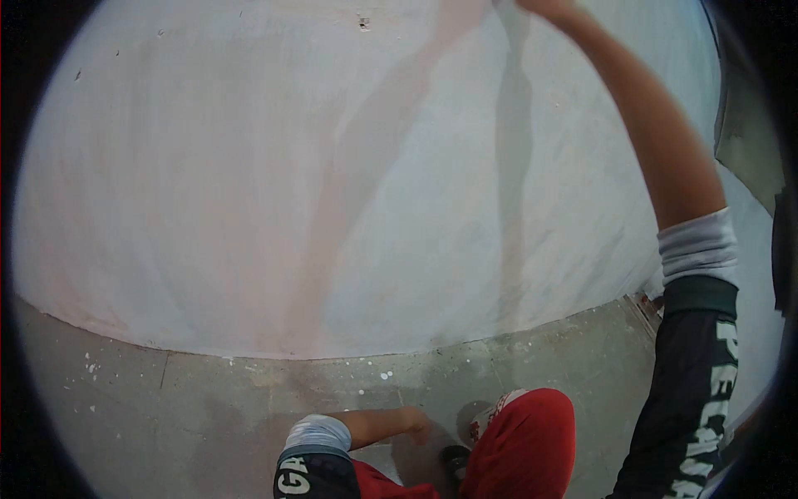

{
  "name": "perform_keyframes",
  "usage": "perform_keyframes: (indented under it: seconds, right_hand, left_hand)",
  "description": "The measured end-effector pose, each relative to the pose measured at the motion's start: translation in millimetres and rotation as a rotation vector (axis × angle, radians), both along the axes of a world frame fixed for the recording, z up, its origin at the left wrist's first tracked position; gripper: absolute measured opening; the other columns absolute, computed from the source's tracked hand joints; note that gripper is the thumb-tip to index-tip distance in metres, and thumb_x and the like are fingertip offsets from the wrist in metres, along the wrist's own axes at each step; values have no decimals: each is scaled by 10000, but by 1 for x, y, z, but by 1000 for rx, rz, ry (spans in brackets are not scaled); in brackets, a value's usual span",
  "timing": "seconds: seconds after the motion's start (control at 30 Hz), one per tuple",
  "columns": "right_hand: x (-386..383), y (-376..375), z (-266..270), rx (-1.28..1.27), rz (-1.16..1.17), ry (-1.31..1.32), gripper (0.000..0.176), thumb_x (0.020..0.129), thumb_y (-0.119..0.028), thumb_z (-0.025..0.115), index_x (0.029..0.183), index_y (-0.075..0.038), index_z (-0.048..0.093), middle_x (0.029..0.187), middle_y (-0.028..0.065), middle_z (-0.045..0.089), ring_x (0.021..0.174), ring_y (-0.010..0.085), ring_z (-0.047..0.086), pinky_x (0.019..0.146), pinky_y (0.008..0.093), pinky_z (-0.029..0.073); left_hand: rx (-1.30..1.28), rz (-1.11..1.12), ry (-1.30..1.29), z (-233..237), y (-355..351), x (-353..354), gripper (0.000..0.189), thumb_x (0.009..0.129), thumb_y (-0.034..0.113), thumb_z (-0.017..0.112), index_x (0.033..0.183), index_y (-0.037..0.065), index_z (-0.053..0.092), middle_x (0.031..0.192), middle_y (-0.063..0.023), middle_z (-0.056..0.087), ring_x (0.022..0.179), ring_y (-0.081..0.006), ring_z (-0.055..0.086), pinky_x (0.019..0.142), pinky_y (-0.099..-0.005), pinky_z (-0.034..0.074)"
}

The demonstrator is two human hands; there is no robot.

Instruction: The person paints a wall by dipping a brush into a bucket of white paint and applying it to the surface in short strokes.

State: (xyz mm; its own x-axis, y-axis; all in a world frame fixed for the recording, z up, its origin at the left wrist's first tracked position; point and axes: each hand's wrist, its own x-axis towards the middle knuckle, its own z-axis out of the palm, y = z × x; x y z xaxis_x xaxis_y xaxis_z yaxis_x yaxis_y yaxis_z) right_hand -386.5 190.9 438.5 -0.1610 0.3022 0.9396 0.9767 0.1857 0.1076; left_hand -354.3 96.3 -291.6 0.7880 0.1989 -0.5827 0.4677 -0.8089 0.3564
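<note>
Overhead, the wall [224, 166] lies beyond the right hand [546, 7], whose fingers' hold I cannot tell.

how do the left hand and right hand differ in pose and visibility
The right hand is raised at the top edge, seen against the pale wall; the left hand is low in view, near the red trousers. The right hand is partly cut off by the frame; the left hand lies inside it, though blurred. Both are bare.
</note>
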Motion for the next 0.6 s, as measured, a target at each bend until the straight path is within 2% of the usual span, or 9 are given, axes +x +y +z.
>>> perform_keyframes:
  seconds: [0.03,0.07,0.1,0.2,0.23,0.33,0.4,0.53,0.6]
  right_hand:
    - [18,24,-26,30,170,-113,278,903,-199,539,946,67,605,816,183,636,726,261,621,612,394,486]
    - [45,80,-40,324,113,-468,152,814,-55,448,897,18,553,706,233,620,590,381,601,528,493,454]
    - [35,51,-89,204,165,-362,211,825,-27,420,1000,52,509,789,329,608,749,500,602,667,577,468]
    - [30,7,-161,-83,-57,-319,194,865,-36,430,1009,75,495,837,307,616,769,421,640,643,499,520]
    - [34,-2,-173,-86,-64,-317,194,865,-36,430,1009,75,495,837,307,616,769,421,640,643,499,520]
    - [51,-25,-192,-356,-129,-372,182,865,-51,473,1013,54,492,854,281,628,763,411,636,656,488,511]
    - [69,-47,-188,-586,176,-255,186,889,-132,539,1025,-8,513,744,221,617,629,337,594,599,450,451]
    - [115,-75,-192,-830,166,-232,241,898,-217,581,1023,-12,563,747,161,621,645,245,577,619,380,438]
    - [144,-82,-203,-1091,179,-255,282,906,-250,580,1066,-17,589,750,140,620,689,202,576,655,352,450]
  left_hand:
    - [3,-4,0,-13,3,2,351,768,385,590,1004,157,715,1007,-82,684,895,-266,632,796,-412,475]
    - [-42,-17,11,-28,8,6,391,772,342,593,1057,90,682,1029,-120,672,907,-285,628,794,-424,477]
    - [-85,-30,20,-36,13,10,437,775,299,595,1110,24,648,1051,-157,660,918,-304,625,791,-436,480]
    - [12,10,88,53,-11,-13,415,780,297,578,1085,28,662,1020,-154,661,894,-290,624,782,-428,478]
    - [10,3,89,49,-11,-11,415,780,297,578,1085,28,662,1020,-154,661,894,-290,624,782,-428,478]
    - [57,-68,99,49,-15,-6,401,794,293,563,1082,32,663,1008,-150,661,903,-291,626,791,-426,480]
    - [57,-63,153,61,-20,1,422,798,296,567,1114,27,643,1057,-146,652,959,-302,620,818,-434,479]
    - [98,-59,60,28,-23,17,402,776,293,555,1089,70,674,1054,-139,661,971,-288,629,835,-417,482]
    - [27,-167,132,24,-22,31,452,818,292,548,1172,16,604,1180,-150,612,1055,-299,593,858,-442,469]
